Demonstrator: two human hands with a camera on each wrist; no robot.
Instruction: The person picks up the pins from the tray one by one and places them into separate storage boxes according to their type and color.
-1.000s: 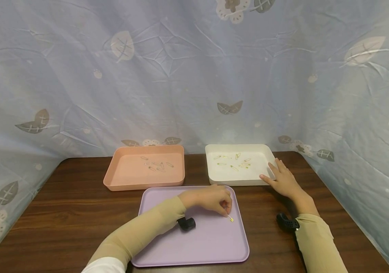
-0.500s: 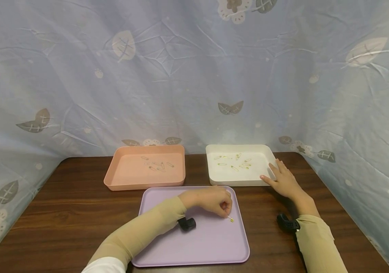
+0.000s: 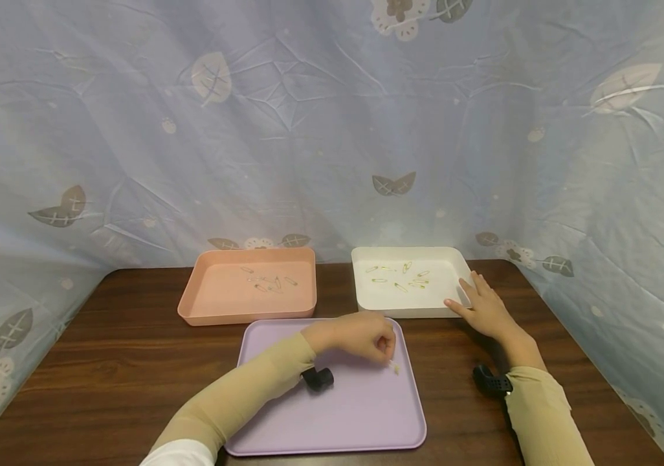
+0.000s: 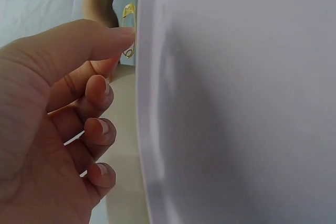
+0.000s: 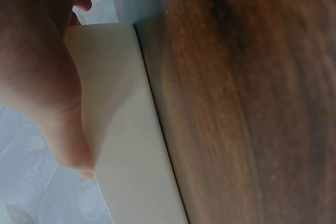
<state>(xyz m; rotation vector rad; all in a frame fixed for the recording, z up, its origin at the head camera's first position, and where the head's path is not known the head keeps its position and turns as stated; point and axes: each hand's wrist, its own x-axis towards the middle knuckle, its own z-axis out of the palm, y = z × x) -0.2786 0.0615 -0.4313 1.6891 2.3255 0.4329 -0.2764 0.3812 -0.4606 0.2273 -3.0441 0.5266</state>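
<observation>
My left hand (image 3: 364,336) pinches a gold safety pin (image 3: 395,368) between thumb and index finger over the right part of the lilac tray (image 3: 332,421). In the left wrist view the pin (image 4: 128,9) looks upright, its middle hidden behind the thumb tip; the other fingers curl loosely beneath. My right hand (image 3: 486,310) rests with fingers spread on the front right corner of the white tray (image 3: 408,312). The right wrist view has the thumb against this tray's wall (image 5: 118,124). Several gold safety pins (image 3: 400,287) lie inside the white tray.
A pink tray (image 3: 210,291) at the back left holds several safety pins (image 3: 276,283), duller in colour. All the trays stand on a dark wooden table (image 3: 105,369). A patterned curtain (image 3: 309,129) hangs behind and at both sides.
My left hand has risen slightly, and the safety pin has moved a little away from me with it, now blurred. The right hand and the trays have stayed put.
</observation>
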